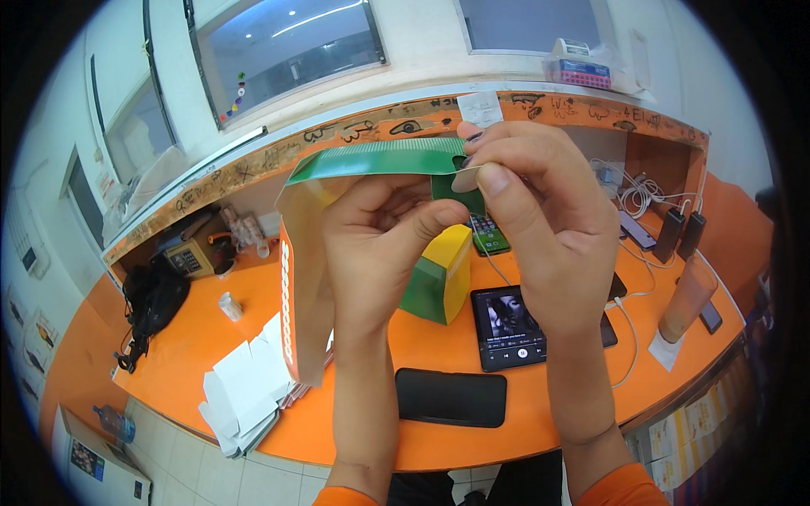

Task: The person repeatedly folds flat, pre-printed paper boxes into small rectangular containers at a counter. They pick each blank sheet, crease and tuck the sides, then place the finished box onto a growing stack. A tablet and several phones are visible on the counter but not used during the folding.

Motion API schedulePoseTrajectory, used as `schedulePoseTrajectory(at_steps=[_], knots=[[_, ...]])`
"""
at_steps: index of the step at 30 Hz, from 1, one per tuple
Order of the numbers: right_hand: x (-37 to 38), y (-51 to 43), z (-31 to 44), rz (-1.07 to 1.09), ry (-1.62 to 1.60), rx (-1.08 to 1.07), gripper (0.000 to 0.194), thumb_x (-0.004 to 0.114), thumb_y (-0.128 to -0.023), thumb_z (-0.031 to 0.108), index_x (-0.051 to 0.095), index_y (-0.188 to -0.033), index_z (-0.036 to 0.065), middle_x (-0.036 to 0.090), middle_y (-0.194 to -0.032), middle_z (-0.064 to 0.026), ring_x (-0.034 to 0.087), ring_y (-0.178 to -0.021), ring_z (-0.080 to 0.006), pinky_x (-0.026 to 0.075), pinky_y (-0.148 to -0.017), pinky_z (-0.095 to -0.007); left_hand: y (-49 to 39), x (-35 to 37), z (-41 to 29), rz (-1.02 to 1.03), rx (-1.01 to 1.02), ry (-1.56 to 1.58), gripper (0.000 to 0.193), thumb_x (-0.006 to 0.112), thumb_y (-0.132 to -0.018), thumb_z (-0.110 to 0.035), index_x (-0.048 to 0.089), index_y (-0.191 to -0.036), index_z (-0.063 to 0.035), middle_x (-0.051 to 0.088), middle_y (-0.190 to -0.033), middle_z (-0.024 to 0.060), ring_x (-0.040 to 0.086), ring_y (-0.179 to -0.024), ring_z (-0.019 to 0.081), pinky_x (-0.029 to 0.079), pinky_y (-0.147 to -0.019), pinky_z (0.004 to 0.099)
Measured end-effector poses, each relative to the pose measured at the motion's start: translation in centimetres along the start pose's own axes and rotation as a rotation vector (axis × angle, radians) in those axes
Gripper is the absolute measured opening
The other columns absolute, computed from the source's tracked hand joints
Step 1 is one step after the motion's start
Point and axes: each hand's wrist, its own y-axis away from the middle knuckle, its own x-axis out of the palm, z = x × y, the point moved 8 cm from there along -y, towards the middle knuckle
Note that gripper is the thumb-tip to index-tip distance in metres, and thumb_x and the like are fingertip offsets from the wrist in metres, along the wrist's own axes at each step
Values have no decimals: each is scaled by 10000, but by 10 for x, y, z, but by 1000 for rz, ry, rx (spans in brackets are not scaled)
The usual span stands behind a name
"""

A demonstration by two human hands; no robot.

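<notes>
A partly folded green cardboard carton [380,157] with a brown inner face and an orange-and-white edge is held up above the desk. Inside its open side, my left hand [386,246] has curled fingers and a thumb against a green flap. My right hand [544,215] pinches a small tab at the carton's upper right corner between thumb and fingers. Below the hands, a green and yellow box [436,278] stands on the orange desk [430,449], partly hidden by my left wrist. To its right a tablet [506,329] shows a music player.
A black phone [451,397] lies near the front edge. Flat white cartons [247,386] are stacked at left. A small paper cup [230,306], black bag [155,297] and yellow safe [190,258] are farther left. Cables [642,193], power adapters [671,234] and a plastic cup [686,303] are at right.
</notes>
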Motion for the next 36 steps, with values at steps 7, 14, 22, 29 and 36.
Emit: schedulePoseTrajectory(at_steps=[7, 14, 22, 29, 36], knots=[[13, 0, 9, 149, 93, -93, 97, 638, -851, -30, 656, -945, -21, 585, -1119, -125, 607, -1163, -312, 473, -998, -380, 0, -6, -2, 12, 107, 122, 368, 814, -764, 19, 659, -1097, 31, 707, -1065, 110, 678, -966, 174, 567, -858, 291], [12, -3, 12, 350, 94, -34, 146, 667, -777, -45, 664, -906, 23, 527, -1230, -128, 537, -1223, -285, 476, -978, -375, 2, -11, 2, 61, 73, 156, 466, 852, -727, -31, 636, -1138, 5, 693, -1102, 90, 669, -986, 179, 561, -876, 331], [15, -2, 7, 380, 478, -182, 522, 631, -684, -84, 544, -1169, 87, 491, -1313, -113, 480, -1225, -273, 433, -973, -375, 0, -17, -15, -51, 84, 147, 471, 703, -936, -275, 555, -1317, -40, 638, -1230, 96, 634, -1090, 199, 528, -954, 395], [22, 8, -9, 403, 350, 20, 689, 639, -754, -50, 367, -1377, 63, 423, -1439, -124, 500, -1227, -314, 446, -993, -399, 2, -15, -18, -190, 45, -560, 311, 797, -862, -209, 675, -1091, -37, 707, -951, -4, 660, -833, 102, 526, -716, 251], [23, 5, -8, 300, 296, -10, 675, 709, -781, 25, 430, -1393, 87, 513, -1370, -153, 620, -1125, -311, 501, -922, -373, 7, -26, -6, -129, -125, -474, 392, 658, -940, -190, 576, -1250, 36, 659, -1132, 117, 672, -980, 215, 563, -866, 354]])
